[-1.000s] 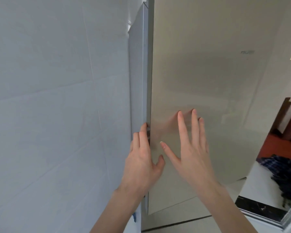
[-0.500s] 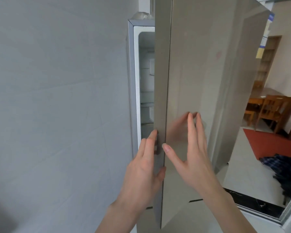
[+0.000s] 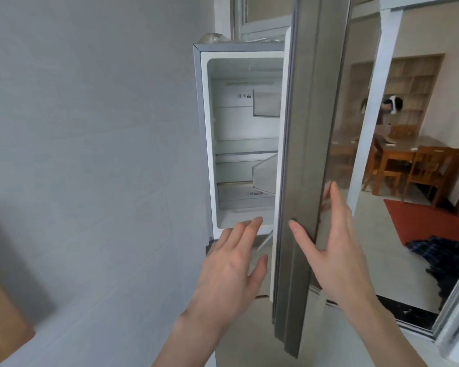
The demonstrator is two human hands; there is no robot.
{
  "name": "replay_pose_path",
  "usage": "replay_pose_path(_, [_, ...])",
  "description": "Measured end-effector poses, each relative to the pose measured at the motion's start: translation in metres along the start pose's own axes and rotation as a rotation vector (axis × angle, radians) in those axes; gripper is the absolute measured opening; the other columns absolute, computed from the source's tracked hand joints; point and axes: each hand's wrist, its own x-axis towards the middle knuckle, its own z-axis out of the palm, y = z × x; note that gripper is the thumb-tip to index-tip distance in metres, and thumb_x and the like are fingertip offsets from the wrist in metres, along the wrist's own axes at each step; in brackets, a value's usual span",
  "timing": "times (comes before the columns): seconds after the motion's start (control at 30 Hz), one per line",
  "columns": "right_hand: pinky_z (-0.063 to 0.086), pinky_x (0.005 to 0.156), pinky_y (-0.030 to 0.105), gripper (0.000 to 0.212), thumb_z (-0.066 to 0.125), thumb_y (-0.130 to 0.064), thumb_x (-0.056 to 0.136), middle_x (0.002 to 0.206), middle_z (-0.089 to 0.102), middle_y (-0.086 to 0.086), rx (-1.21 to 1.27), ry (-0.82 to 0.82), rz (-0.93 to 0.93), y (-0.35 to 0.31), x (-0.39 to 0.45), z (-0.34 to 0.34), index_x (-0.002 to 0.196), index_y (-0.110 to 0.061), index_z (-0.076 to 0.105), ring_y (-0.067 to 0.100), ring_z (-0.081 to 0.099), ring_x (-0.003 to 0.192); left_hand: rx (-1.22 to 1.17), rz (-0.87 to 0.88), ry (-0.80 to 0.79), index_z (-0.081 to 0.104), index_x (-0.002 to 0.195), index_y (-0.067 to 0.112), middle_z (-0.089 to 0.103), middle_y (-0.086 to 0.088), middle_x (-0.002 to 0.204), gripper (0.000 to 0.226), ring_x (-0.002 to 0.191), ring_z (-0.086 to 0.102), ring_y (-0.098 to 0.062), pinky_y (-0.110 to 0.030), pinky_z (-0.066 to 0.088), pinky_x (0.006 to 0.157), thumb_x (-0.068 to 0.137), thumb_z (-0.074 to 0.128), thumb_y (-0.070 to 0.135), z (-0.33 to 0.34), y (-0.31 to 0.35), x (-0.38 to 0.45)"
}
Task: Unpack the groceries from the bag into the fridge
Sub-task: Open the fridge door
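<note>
The fridge [image 3: 204, 144] stands against a pale tiled wall with its steel door [image 3: 300, 181] swung partly out, edge-on to me. Inside I see white walls, shelves and a clear door bin, with no food in sight. My right hand [image 3: 334, 247] lies flat on the door's outer face, its fingers straight and its thumb on the door's edge. In front of the opening my left hand [image 3: 231, 266] hovers with fingers spread, holding nothing. No grocery bag is in view.
The tiled wall [image 3: 90, 154] fills the left side. A brown edge [image 3: 0, 327] shows at the lower left. Through a doorway on the right are a wooden table and chairs [image 3: 414, 162], a person [image 3: 390, 109], a red mat [image 3: 429, 221] and dark plaid cloth [image 3: 440, 258].
The fridge door has swung from nearly shut to well open, showing the interior. My left hand came off the door's edge; my right hand stayed flat on its face.
</note>
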Motion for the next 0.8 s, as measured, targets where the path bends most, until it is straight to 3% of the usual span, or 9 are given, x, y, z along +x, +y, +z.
replay_pose_path(0.13, [0.044,0.111,0.051,0.090,0.046,-0.072,0.085,0.166,0.023,-0.015,-0.013,0.009,0.045,0.007,-0.013,-0.024,0.158,-0.044,0.003,0.016,0.035,0.149,0.092,-0.032,0.000,0.041,0.151,0.026,0.052,0.012,0.143,0.055,0.124,0.052,-0.015,-0.034,0.050,0.102,0.099,0.043,0.046,-0.002,-0.002,-0.006])
replay_pose_path(0.23, [0.048,0.106,0.057,0.085,0.050,-0.072,0.085,0.160,0.035,-0.016,-0.018,0.029,0.077,0.018,-0.018,-0.041,0.157,-0.044,0.014,0.017,0.041,0.145,0.134,-0.044,0.013,0.046,0.148,0.023,0.055,0.009,0.141,0.055,0.125,0.052,-0.017,-0.034,0.048,0.103,0.098,0.043,0.046,-0.002,-0.005,-0.008])
replay_pose_path(0.4, [0.053,0.099,0.055,0.079,0.054,-0.065,0.088,0.151,0.045,-0.008,-0.054,0.116,0.134,0.034,-0.030,-0.069,0.155,-0.036,0.025,0.017,0.047,0.138,0.169,-0.083,0.027,0.051,0.144,0.021,0.056,0.006,0.141,0.055,0.130,0.051,-0.020,-0.036,0.044,0.109,0.098,0.042,0.049,-0.001,-0.010,-0.009])
replay_pose_path(0.6, [0.046,0.089,0.034,0.050,0.048,-0.045,0.100,0.127,0.054,-0.012,-0.050,0.244,0.136,0.044,-0.047,-0.088,0.147,-0.034,0.035,0.021,0.058,0.118,0.194,-0.097,0.033,0.055,0.141,0.019,0.059,0.003,0.141,0.056,0.133,0.052,-0.022,-0.038,0.043,0.111,0.098,0.040,0.052,0.006,-0.002,-0.002])
replay_pose_path(0.8, [0.057,0.089,0.049,0.055,0.038,-0.048,0.103,0.132,0.061,0.003,-0.113,0.334,0.245,0.068,-0.053,-0.108,0.154,-0.032,0.022,0.032,0.064,0.106,0.180,-0.065,-0.001,0.054,0.142,0.019,0.059,0.003,0.141,0.058,0.133,0.052,-0.021,-0.037,0.044,0.109,0.098,0.039,0.054,0.017,0.011,0.002])
